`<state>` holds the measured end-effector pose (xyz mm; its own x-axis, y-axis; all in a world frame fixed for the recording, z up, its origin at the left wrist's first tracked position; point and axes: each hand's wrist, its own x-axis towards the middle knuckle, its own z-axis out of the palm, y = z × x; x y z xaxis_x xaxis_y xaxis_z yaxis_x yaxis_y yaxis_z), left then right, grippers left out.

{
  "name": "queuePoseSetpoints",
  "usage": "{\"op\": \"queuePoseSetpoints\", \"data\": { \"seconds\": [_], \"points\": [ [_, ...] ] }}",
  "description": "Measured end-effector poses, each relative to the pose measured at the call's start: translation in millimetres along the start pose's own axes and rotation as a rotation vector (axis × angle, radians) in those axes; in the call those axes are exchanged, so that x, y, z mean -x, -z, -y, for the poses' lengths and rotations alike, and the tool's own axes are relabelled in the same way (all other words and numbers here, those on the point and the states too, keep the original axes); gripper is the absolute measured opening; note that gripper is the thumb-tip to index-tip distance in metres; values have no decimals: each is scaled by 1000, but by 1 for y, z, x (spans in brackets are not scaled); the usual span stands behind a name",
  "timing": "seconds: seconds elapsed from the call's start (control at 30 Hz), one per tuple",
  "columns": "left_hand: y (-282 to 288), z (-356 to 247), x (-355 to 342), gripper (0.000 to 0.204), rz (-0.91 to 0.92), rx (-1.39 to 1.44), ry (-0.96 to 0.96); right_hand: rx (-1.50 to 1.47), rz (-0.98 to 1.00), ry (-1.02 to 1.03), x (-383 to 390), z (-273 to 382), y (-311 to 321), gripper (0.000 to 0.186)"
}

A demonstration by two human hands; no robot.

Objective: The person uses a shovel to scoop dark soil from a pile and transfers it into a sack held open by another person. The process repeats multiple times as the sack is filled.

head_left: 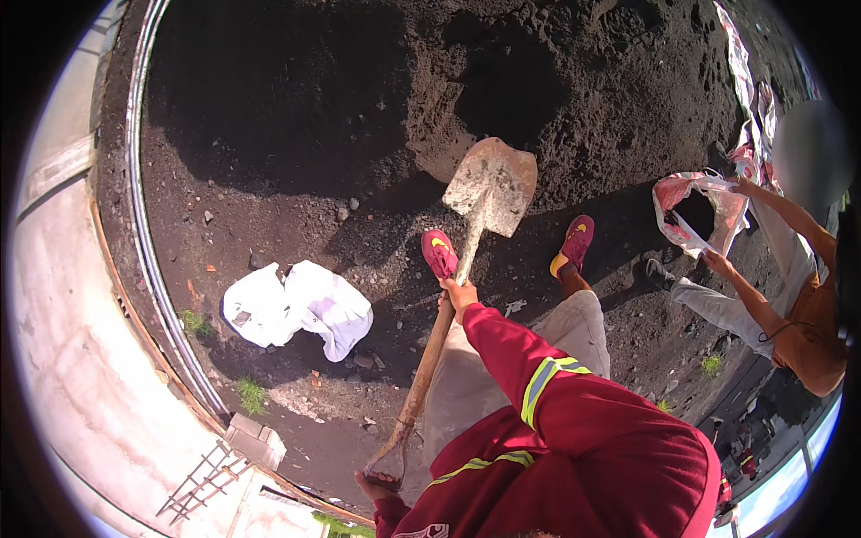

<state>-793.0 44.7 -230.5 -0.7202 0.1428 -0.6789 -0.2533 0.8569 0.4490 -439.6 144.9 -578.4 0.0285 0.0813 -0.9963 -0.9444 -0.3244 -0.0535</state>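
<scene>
The camera rides on the wearer's head, left one of a side-by-side pair, and from where I'm standing it looks steeply down and slightly ahead. The red jacket (619, 435) looms closest; beyond it come the shoes (439, 254) and shovel blade (493, 184), then the dark ground (628, 108). The fisheye stretches past the ground's left edge, bowed along pale pipes (137, 197), and takes in a co-worker (812, 336) rightward, plus sky (771, 495) at lower right.

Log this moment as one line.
left grip: shovel handle | right grip: shovel shaft | shovel blade: beyond red shoes | co-worker: holding open sack
</scene>
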Motion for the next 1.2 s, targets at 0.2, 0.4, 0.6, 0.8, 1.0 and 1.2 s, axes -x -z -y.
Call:
{"op": "queuePoseSetpoints", "data": {
  "seconds": [0.2,0.4,0.6,0.8,1.0,1.2],
  "points": [
    [92,9,-21,59,-316,112,7,391,191,-241,0,-164,-157,31],
    [-171,-12,-121,53,254,96,-34,227,112,165,-109,113,-192,22],
    [-209,26,-61,49,210,0,-91,59,34,359,-86,175,-85,22],
    [-188,3,23,52,363,-180,-280,-236,-13,346,14,221,44,27],
    [-230,5,142,49,685,-200,-408,-640,127,412,71,282,211,18],
    [-254,55,222,70,1263,-638,-1477,-1112,557,327,78,344,351,12]
  ]
}}
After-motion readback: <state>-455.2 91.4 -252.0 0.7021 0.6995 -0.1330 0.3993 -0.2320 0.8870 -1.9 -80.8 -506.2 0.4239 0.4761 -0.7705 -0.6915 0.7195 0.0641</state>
